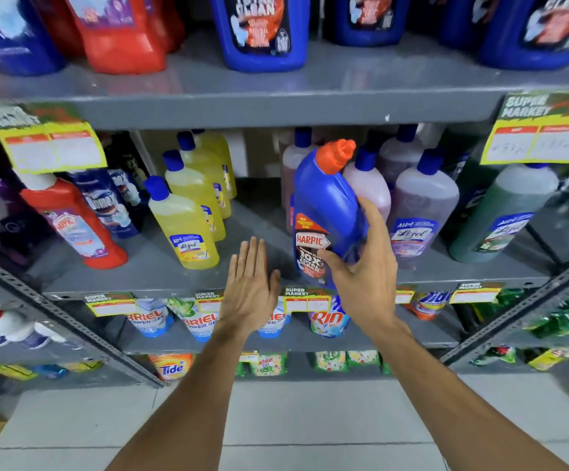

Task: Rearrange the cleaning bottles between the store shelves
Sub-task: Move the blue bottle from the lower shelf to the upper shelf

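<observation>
A grey metal shelf carries yellow bottles on the left and pinkish bottles on the right. In the gap between them, the right hand grips a blue Harpic bottle, tilted, above the shelf's front edge. The left hand hovers flat and empty just beside it.

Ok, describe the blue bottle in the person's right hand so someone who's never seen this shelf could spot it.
On the grey metal middle shelf, look in the gap between the row of yellow bottles and the pale pink and purple ones. The right hand grips a tilted blue plastic Harpic bottle there. It alone has an orange angled cap.
</observation>
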Action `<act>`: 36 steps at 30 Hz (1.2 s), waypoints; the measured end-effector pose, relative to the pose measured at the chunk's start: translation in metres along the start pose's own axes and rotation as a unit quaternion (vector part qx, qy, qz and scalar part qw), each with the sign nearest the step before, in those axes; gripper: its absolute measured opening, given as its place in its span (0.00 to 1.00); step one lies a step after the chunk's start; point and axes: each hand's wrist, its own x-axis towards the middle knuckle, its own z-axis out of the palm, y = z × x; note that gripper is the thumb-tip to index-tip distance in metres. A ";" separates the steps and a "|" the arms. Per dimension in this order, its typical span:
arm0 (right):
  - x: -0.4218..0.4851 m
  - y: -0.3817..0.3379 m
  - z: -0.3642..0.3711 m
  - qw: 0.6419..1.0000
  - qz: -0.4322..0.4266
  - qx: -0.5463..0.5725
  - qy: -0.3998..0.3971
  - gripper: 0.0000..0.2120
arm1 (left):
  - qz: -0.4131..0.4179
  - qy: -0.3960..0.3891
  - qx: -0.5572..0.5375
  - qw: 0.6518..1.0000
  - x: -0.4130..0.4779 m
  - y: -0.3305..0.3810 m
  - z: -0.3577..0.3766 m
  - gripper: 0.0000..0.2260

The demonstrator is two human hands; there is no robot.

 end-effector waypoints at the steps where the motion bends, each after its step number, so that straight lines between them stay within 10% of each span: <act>1: -0.002 -0.007 -0.007 1.000 -0.011 0.006 0.005 0.43 | 0.007 0.029 0.001 1.000 -0.002 0.008 -0.012 0.30; 12: 0.053 -0.141 -0.110 0.964 -0.213 0.076 0.143 0.41 | 0.088 0.320 0.007 0.943 0.034 0.099 -0.186 0.28; 25: 0.191 -0.182 -0.141 0.985 -0.155 -0.039 0.063 0.43 | 0.038 0.175 0.087 0.980 0.078 0.114 -0.233 0.28; 33: 0.195 -0.137 -0.119 0.991 -0.117 0.040 -0.047 0.61 | 0.030 0.179 0.090 0.979 0.077 0.117 -0.234 0.26; 36: 0.194 -0.117 -0.112 0.991 -0.086 0.089 -0.042 0.52 | 0.030 0.181 0.088 0.979 0.078 0.116 -0.233 0.27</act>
